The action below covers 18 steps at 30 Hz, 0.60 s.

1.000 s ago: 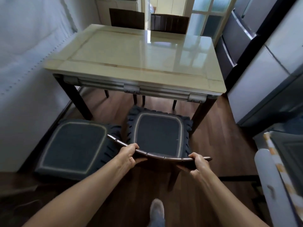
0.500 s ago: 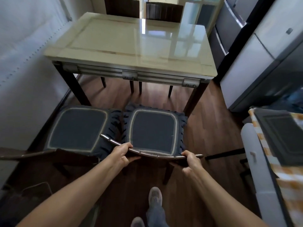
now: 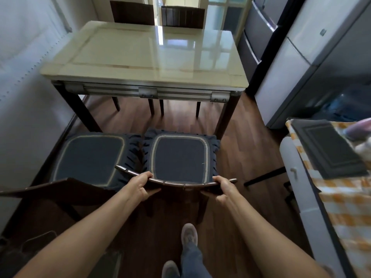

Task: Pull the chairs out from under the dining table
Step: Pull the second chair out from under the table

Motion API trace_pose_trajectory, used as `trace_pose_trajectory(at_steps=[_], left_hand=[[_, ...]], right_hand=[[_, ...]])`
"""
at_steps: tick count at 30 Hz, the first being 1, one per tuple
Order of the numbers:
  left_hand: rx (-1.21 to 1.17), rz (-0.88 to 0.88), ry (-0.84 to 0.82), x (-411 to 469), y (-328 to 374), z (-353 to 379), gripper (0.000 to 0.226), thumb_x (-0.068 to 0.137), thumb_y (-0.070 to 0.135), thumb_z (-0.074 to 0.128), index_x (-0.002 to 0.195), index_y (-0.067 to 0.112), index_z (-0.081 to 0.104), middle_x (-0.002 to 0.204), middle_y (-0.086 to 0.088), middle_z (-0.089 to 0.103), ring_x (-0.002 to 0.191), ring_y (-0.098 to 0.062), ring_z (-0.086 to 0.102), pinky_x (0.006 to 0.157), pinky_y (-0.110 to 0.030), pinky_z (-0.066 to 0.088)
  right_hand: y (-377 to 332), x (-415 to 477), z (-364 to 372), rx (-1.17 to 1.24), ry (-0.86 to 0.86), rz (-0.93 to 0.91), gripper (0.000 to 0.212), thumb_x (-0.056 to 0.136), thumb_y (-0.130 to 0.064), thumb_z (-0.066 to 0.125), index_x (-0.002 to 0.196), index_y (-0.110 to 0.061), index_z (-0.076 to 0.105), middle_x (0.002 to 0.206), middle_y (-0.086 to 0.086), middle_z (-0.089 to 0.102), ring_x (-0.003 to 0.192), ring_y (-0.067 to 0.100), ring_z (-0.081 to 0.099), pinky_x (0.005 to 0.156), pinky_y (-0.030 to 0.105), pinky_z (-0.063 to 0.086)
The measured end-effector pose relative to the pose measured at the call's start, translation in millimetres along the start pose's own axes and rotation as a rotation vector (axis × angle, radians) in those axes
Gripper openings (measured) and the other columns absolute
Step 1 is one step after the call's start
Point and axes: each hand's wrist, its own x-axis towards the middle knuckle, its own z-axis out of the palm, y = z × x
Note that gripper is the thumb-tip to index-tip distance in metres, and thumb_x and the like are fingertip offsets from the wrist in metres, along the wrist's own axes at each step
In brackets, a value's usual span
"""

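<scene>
A dining table (image 3: 144,57) with a glossy cream top and dark legs stands ahead. Two dark wooden chairs with blue seat cushions stand side by side in front of its near edge, clear of the top. My left hand (image 3: 138,187) and my right hand (image 3: 222,187) both grip the curved top rail of the right chair (image 3: 180,157). The left chair (image 3: 88,157) stands beside it, its backrest low at the left. Two more chairs (image 3: 132,12) sit at the table's far side, only their backs and legs showing.
A white covered wall (image 3: 24,87) runs along the left. A refrigerator (image 3: 301,57) stands at the right. A counter with an orange checked cloth (image 3: 345,197) is close on my right. My feet (image 3: 188,235) stand on dark wood floor behind the chair.
The right chair has slid back from the table toward me, level with the left chair. I have stepped backward, and both hands have kept their grip on the rail.
</scene>
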Motion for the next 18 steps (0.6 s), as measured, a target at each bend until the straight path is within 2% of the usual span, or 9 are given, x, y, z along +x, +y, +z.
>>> trace_pose_trajectory(at_steps=[2, 3, 4, 6, 8, 10, 11, 15, 18], left_hand=[[0.031, 0.045, 0.042, -3.3, 3.8, -3.0, 0.008, 0.089, 0.004, 0.047, 0.082, 0.003, 0.049, 0.078, -0.013, 0.053, 0.071, -0.025, 0.053, 0.093, -0.053, 0.047], [0.047, 0.089, 0.098, -5.2, 7.7, -5.6, 0.004, 0.088, 0.005, 0.048, 0.088, 0.002, 0.051, 0.079, -0.012, 0.052, 0.071, -0.024, 0.053, 0.089, -0.050, 0.049], [0.063, 0.154, 0.180, -6.7, 12.6, -9.9, 0.013, 0.087, 0.007, 0.051, 0.098, 0.002, 0.052, 0.082, -0.012, 0.053, 0.072, -0.024, 0.053, 0.082, -0.046, 0.050], [0.120, 0.345, 0.386, -11.3, 29.9, -18.2, 0.040, 0.084, 0.011, 0.055, 0.121, -0.001, 0.048, 0.103, -0.014, 0.058, 0.090, -0.028, 0.057, 0.079, -0.041, 0.050], [0.204, 0.516, 0.496, -20.2, 50.8, -18.7, 0.061, 0.084, 0.017, 0.054, 0.139, 0.002, 0.032, 0.133, -0.016, 0.050, 0.114, -0.033, 0.054, 0.095, -0.045, 0.047], [0.278, 0.648, 0.453, -35.1, 69.2, 0.0, 0.069, 0.086, 0.020, 0.051, 0.148, 0.009, 0.020, 0.147, -0.016, 0.038, 0.126, -0.034, 0.046, 0.104, -0.044, 0.040], [0.315, 0.702, 0.391, -43.5, 75.9, 15.8, 0.070, 0.088, 0.020, 0.049, 0.149, 0.011, 0.017, 0.150, -0.016, 0.034, 0.130, -0.033, 0.042, 0.106, -0.041, 0.037], [0.425, 0.825, 0.088, -74.9, 79.1, 94.9, 0.068, 0.091, 0.022, 0.046, 0.151, 0.015, 0.015, 0.156, -0.010, 0.026, 0.136, -0.026, 0.035, 0.099, -0.031, 0.031], [0.488, 0.847, -0.063, -91.0, 70.0, 149.0, 0.065, 0.091, 0.021, 0.045, 0.150, 0.012, 0.020, 0.150, -0.011, 0.036, 0.121, -0.020, 0.044, 0.094, -0.028, 0.035]], right_hand=[[-2.9, -4.1, -3.6, 0.021, -0.005, 0.005, 0.020, 0.088, -0.004, 0.057, 0.107, 0.000, 0.052, 0.109, 0.026, 0.055, 0.099, 0.039, 0.056, 0.042, 0.054, 0.053], [-5.3, -6.3, -6.5, 0.036, -0.002, 0.005, 0.017, 0.088, -0.004, 0.057, 0.103, 0.000, 0.052, 0.107, 0.026, 0.055, 0.096, 0.039, 0.057, 0.044, 0.054, 0.054], [-8.0, -9.9, -10.0, 0.047, 0.004, 0.002, 0.014, 0.087, -0.004, 0.058, 0.100, 0.000, 0.052, 0.104, 0.025, 0.055, 0.092, 0.038, 0.058, 0.048, 0.055, 0.055], [-19.0, -17.0, -20.3, 0.076, 0.048, -0.043, 0.019, 0.086, -0.006, 0.058, 0.104, 0.000, 0.052, 0.093, 0.022, 0.055, 0.080, 0.035, 0.058, 0.056, 0.054, 0.053], [-38.3, -24.1, -31.9, 0.083, 0.153, -0.144, 0.039, 0.086, -0.009, 0.059, 0.122, -0.002, 0.049, 0.103, 0.024, 0.055, 0.091, 0.036, 0.059, 0.072, 0.051, 0.054], [-63.6, -35.6, -40.8, 0.057, 0.228, -0.230, 0.057, 0.087, -0.016, 0.060, 0.139, -0.005, 0.040, 0.138, 0.022, 0.045, 0.125, 0.038, 0.047, 0.101, 0.051, 0.044], [-78.1, -41.5, -42.4, 0.060, 0.221, -0.273, 0.060, 0.087, -0.018, 0.060, 0.142, -0.006, 0.038, 0.146, 0.019, 0.039, 0.133, 0.037, 0.040, 0.108, 0.050, 0.037], [-131.4, -57.9, -41.5, 0.087, 0.058, -0.398, 0.061, 0.089, -0.022, 0.059, 0.143, -0.007, 0.036, 0.150, 0.022, 0.031, 0.139, 0.038, 0.031, 0.111, 0.051, 0.032], [-160.5, -62.9, -42.5, 0.094, -0.030, -0.442, 0.063, 0.089, -0.024, 0.059, 0.144, -0.007, 0.034, 0.150, 0.022, 0.030, 0.140, 0.038, 0.031, 0.108, 0.050, 0.034]])
